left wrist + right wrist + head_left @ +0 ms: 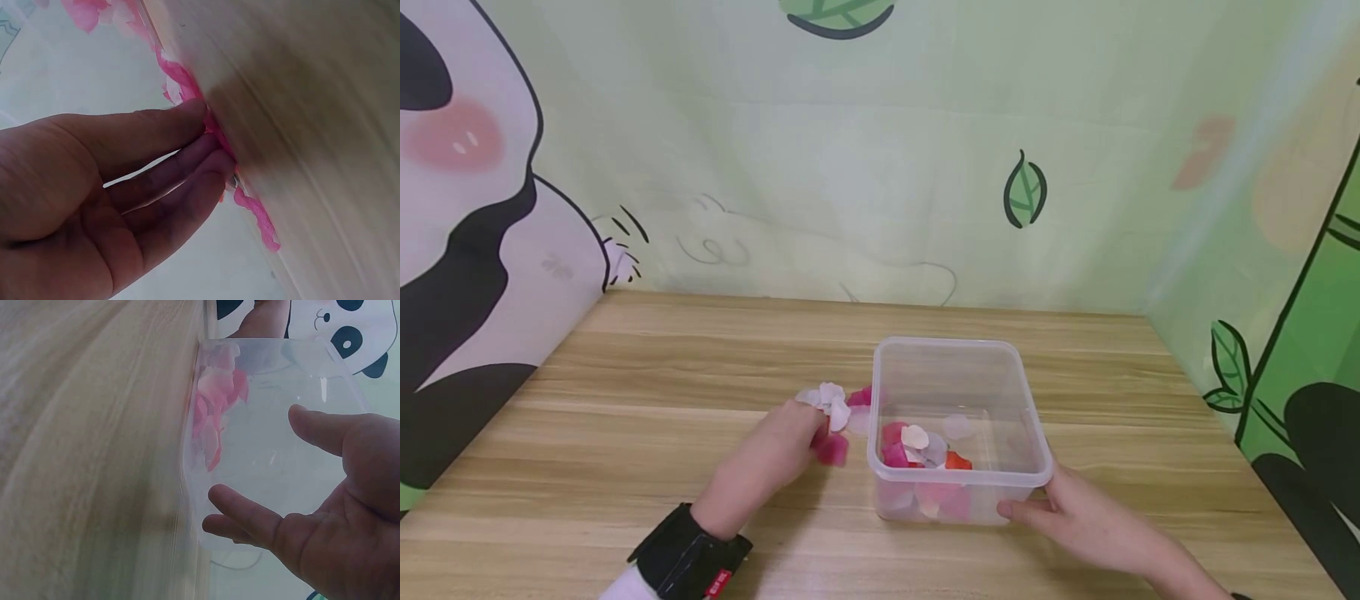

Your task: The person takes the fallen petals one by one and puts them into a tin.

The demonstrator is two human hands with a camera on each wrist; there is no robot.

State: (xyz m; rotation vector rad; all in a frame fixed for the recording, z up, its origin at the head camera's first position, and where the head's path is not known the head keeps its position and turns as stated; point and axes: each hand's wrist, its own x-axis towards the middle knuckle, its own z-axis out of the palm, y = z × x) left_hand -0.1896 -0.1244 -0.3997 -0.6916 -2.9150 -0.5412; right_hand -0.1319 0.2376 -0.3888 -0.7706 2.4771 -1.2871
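A clear plastic box [958, 477] stands on the wooden table with pink, red and white fabric petals [928, 450] lying in its near left part. To its left lies a small heap of loose petals [831, 400]. My left hand [782, 442] is down at that heap; in the left wrist view its thumb and fingertips pinch a bright pink petal [215, 128] at the tabletop. At the box's near right corner, my right hand [1086, 517] rests with the thumb against the front wall. Its fingers [247, 509] reach fairly straight along the right side.
The wooden tabletop [625, 467] runs back to a printed cloth wall [850, 192] with leaves and a panda. Another green printed panel [1307, 333] borders the right side. A black band [688, 550] wraps the left wrist.
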